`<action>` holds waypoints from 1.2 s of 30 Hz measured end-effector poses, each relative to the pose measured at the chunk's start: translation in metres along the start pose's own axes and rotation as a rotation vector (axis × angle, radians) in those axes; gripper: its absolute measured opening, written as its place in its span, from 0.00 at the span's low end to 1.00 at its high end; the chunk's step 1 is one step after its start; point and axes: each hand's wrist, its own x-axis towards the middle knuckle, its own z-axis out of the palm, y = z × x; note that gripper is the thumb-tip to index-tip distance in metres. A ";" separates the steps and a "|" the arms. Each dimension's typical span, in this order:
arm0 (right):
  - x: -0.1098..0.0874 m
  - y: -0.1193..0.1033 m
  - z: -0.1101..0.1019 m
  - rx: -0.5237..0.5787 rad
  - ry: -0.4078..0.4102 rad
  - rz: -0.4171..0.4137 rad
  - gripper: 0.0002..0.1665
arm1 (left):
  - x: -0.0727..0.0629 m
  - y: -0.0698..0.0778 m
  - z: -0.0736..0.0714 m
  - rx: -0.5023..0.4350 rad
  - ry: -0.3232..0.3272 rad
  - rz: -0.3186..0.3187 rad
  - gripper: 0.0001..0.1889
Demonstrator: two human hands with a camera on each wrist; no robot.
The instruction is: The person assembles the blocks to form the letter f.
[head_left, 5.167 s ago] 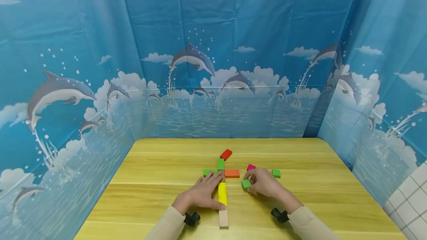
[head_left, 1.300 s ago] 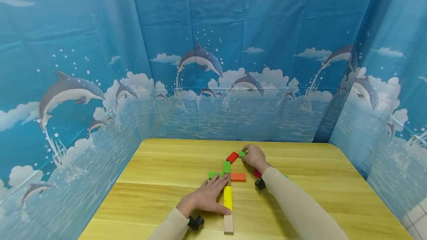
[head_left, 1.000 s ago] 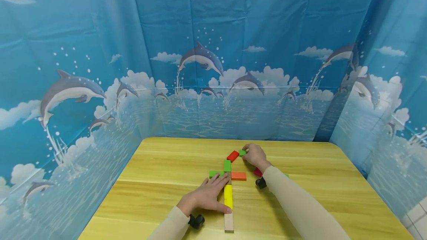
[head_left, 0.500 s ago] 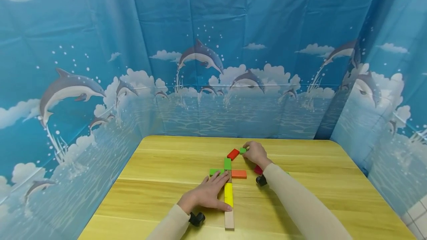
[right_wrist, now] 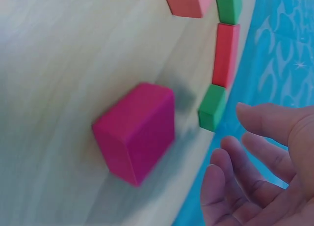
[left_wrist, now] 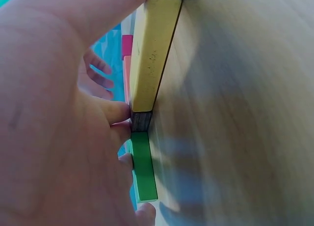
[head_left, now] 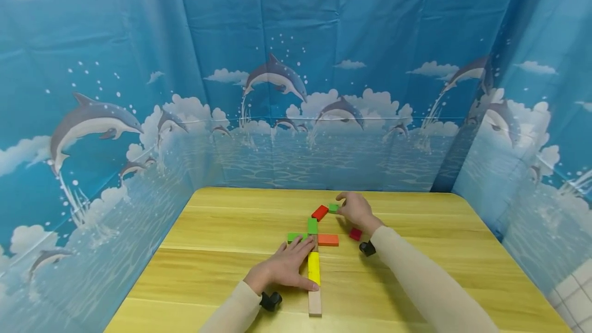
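Observation:
My left hand (head_left: pixel 289 266) rests spread over a row of wooden blocks, its thumb at the joint of the yellow block (head_left: pixel 314 269) and the pale wood block (head_left: pixel 315 303). Its fingertips touch a dark brown block (left_wrist: pixel 141 121) and reach the green block (head_left: pixel 297 237) on the left. An orange block (head_left: pixel 328 240) lies opposite. Above the crossing come an upright green block (head_left: pixel 312 225), a slanted red block (head_left: pixel 319 213) and a small green block (head_left: pixel 333 208). Beside that last one, my right hand (head_left: pixel 355 208) holds nothing, its thumb and fingers apart in the right wrist view.
A magenta block (right_wrist: pixel 137 132) lies by itself on the yellow wood-grain table (head_left: pixel 222 251), below my right wrist. A blue dolphin-print curtain (head_left: pixel 296 158) hangs along the table's back and left edges. Both wrists wear black cameras.
My right hand carried the small green block from the right up to the red block's end, and its fingers have now come off it. My left hand has stayed on the row.

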 end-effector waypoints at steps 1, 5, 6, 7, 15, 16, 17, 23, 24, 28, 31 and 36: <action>-0.002 -0.001 -0.003 -0.004 0.000 -0.007 0.26 | 0.000 0.000 -0.001 0.000 -0.002 -0.002 0.57; -0.009 0.000 -0.011 -0.013 0.001 -0.043 0.24 | 0.000 0.001 -0.002 0.001 -0.010 -0.008 0.57; -0.012 0.000 -0.013 -0.013 0.005 -0.054 0.23 | 0.000 0.001 -0.002 0.000 -0.010 -0.010 0.57; -0.014 0.000 -0.014 -0.014 0.009 -0.065 0.23 | 0.000 0.001 -0.002 0.002 -0.012 -0.012 0.57; -0.034 0.006 -0.023 -0.049 0.030 -0.111 0.21 | 0.002 0.001 -0.003 0.011 -0.012 -0.012 0.57; -0.037 0.007 -0.024 -0.046 0.030 -0.111 0.21 | 0.002 0.001 -0.003 0.010 -0.011 -0.012 0.57; -0.040 0.008 -0.024 -0.043 0.031 -0.110 0.20 | 0.003 0.001 -0.003 0.009 -0.011 -0.012 0.57; -0.058 0.015 -0.023 -0.021 0.028 -0.100 0.19 | 0.006 0.000 0.000 0.005 -0.023 -0.005 0.57; -0.060 0.017 -0.022 -0.023 0.031 -0.104 0.18 | 0.006 0.000 0.001 0.002 -0.023 -0.002 0.57; -0.066 0.023 -0.016 -0.035 0.040 -0.114 0.16 | 0.005 0.000 0.002 -0.015 -0.018 0.014 0.57; -0.069 0.026 -0.012 -0.049 0.032 -0.117 0.15 | 0.004 0.000 0.002 -0.026 -0.021 0.027 0.55; -0.072 0.031 -0.011 -0.046 0.016 -0.097 0.16 | 0.004 0.001 0.000 -0.025 -0.029 0.044 0.55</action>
